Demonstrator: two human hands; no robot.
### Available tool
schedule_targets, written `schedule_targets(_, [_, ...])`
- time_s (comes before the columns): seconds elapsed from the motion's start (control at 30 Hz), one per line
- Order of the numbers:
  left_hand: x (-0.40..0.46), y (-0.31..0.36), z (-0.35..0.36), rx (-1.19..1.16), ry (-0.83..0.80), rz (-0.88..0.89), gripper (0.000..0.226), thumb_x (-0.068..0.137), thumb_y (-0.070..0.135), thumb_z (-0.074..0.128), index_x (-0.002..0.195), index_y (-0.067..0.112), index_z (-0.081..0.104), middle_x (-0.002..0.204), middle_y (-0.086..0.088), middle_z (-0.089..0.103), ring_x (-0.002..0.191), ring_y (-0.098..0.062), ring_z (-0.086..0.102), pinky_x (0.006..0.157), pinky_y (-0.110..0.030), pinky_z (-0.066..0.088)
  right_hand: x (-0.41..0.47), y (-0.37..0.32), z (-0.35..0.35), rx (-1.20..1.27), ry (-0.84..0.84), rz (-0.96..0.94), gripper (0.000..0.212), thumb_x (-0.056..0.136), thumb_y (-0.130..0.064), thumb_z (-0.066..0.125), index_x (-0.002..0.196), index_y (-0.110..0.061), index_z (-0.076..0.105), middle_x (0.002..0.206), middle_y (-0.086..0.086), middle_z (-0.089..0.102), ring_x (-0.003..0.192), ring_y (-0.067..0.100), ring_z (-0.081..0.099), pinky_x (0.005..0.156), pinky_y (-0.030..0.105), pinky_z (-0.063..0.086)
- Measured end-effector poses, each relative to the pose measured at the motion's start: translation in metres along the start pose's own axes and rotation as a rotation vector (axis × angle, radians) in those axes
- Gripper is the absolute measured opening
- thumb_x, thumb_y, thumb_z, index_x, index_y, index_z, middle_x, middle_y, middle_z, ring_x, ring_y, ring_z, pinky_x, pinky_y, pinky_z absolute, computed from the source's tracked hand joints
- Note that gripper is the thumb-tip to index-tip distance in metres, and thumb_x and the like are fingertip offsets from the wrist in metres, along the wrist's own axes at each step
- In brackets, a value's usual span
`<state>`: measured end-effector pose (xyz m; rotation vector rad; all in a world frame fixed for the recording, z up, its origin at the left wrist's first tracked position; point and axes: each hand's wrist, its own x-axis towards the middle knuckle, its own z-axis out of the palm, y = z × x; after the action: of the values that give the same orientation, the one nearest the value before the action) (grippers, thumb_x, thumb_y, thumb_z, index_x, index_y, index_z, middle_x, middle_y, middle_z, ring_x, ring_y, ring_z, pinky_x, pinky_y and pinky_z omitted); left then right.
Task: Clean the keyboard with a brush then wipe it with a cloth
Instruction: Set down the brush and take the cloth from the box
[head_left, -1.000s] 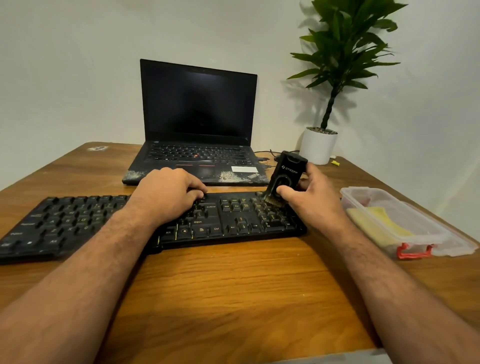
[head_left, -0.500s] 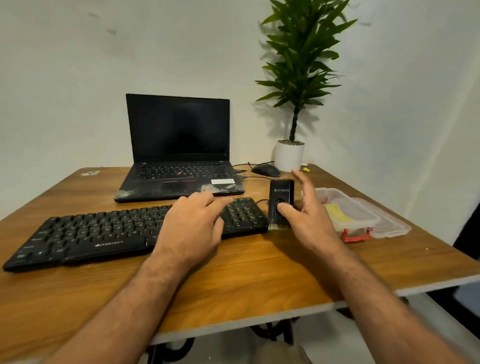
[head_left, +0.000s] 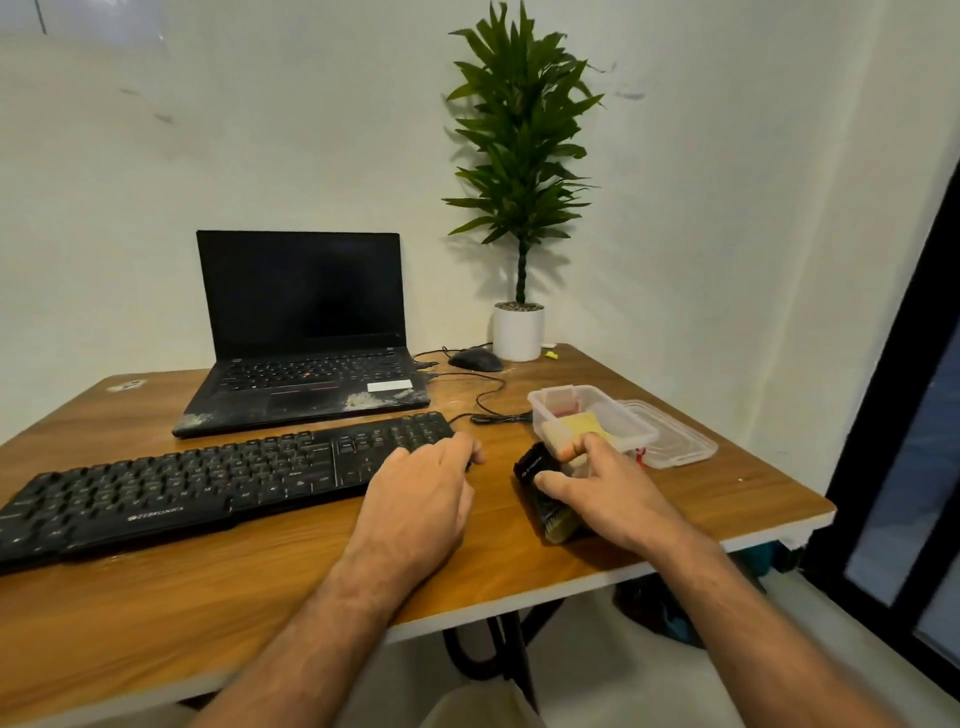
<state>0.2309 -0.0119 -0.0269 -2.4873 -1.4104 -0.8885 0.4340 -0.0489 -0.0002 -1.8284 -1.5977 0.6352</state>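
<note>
Wooden table (head_left: 291, 582): "ZEBRONICS" keyboard (head_left: 208, 483) under left hand (head_left: 421, 499); right hand (head_left: 613, 493) fingers pinching brush (head_left: 543, 491), logo unreadable.

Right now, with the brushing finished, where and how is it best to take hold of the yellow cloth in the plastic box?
Probably pinch the yellow cloth at its upper, exposed face, coming from above through the open top of the clear box. The box walls block any approach from the side, and its lid lies beside it. The right hand is nearest but holds the brush.

Pale wall (head_left: 260, 130) behind wooden table (head_left: 208, 597); dark window frame (head_left: 883, 415) right.
</note>
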Motion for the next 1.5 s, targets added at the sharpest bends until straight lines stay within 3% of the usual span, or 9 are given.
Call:
schedule_targets(0.3, [0.019,0.015,0.016,0.023,-0.033,0.023,0.02,0.104,0.038,0.035,0.123,0.038,0.039,0.079,0.013,0.058,0.072,-0.008,0.051,0.091,-0.034,0.046,0.0,-0.001,0.008,-0.426,0.218,-0.116,0.034,0.093,-0.053,0.055,0.106,-0.025,0.069,0.088,-0.006,0.07,0.08,0.007,0.065,0.074,0.031,0.059])
schedule_targets(0.43, [0.032,0.019,0.019,0.085,-0.048,0.032,0.042,0.105,0.046,0.027,0.146,0.038,0.027,0.092,0.006,0.069,0.086,-0.012,0.062,0.096,-0.033,0.044,0.005,-0.006,-0.012,-0.351,0.309,-0.157,0.027,0.096,-0.048,0.056,0.104,-0.028,0.071,0.078,-0.011,0.064,0.071,0.0,0.061,0.059,0.015,0.05])
schedule_targets(0.53, [0.045,0.022,0.023,0.084,-0.017,0.035,0.046,0.106,0.045,0.026,0.151,0.037,0.022,0.106,0.005,0.069,0.098,-0.015,0.061,0.1,-0.034,0.043,0.031,-0.012,-0.034,-0.326,0.383,-0.15,0.021,0.095,-0.033,0.06,0.11,-0.026,0.072,0.098,-0.002,0.071,0.079,0.006,0.059,0.071,0.025,0.054])
schedule_targets(0.7, [0.052,0.024,0.034,0.031,0.043,0.003,0.05,0.106,0.034,0.034,0.154,0.031,0.022,0.128,0.005,0.06,0.114,-0.016,0.05,0.101,-0.033,0.038,0.088,-0.017,-0.044,-0.408,0.14,-0.099,0.026,0.091,-0.011,0.065,0.115,-0.016,0.073,0.125,0.005,0.067,0.113,0.02,0.061,0.1,0.041,0.051])
schedule_targets(0.9, [0.053,0.014,0.049,0.123,0.017,0.036,0.064,0.088,0.021,0.062,0.147,0.025,0.038,0.127,0.004,0.06,0.114,-0.018,0.051,0.094,-0.034,0.044,0.136,-0.009,-0.034,-0.707,-0.011,-0.065,0.027,0.092,-0.018,0.061,0.119,-0.019,0.064,0.122,0.003,0.064,0.105,0.02,0.061,0.094,0.04,0.053])
schedule_targets(1.1, [0.054,0.014,0.053,0.115,0.027,0.035,0.059,0.089,0.02,0.061,0.144,0.027,0.042,0.132,0.005,0.054,0.121,-0.017,0.046,0.098,-0.033,0.039,0.148,-0.002,-0.03,-0.677,-0.161,0.029,0.034,0.092,-0.03,0.061,0.125,-0.022,0.065,0.122,0.0,0.064,0.1,0.017,0.061,0.089,0.037,0.053])
schedule_targets(1.27, [0.054,0.014,0.051,0.078,0.026,0.019,0.055,0.093,0.02,0.053,0.144,0.032,0.037,0.139,0.009,0.046,0.128,-0.014,0.037,0.103,-0.03,0.032,0.147,-0.002,-0.03,-0.627,-0.115,0.035,0.027,0.091,-0.031,0.062,0.114,-0.018,0.068,0.102,-0.003,0.066,0.086,0.012,0.062,0.073,0.032,0.051])
schedule_targets(1.4, [0.052,0.011,0.049,0.012,0.038,-0.003,0.053,0.094,0.017,0.048,0.143,0.033,0.038,0.139,0.011,0.045,0.129,-0.01,0.037,0.105,-0.028,0.03,0.133,-0.004,-0.041,-0.541,0.016,0.012,0.025,0.089,-0.019,0.062,0.112,-0.014,0.068,0.106,0.001,0.066,0.093,0.016,0.063,0.087,0.034,0.056])
schedule_targets(1.5, [0.048,0.01,0.044,-0.154,0.085,-0.061,0.047,0.097,0.019,0.049,0.141,0.034,0.042,0.14,0.013,0.047,0.128,-0.004,0.039,0.111,-0.029,0.031,0.114,-0.012,-0.058,-0.4,0.159,-0.055,0.023,0.086,-0.011,0.061,0.107,-0.016,0.067,0.104,0.0,0.063,0.094,0.018,0.059,0.083,0.032,0.054])
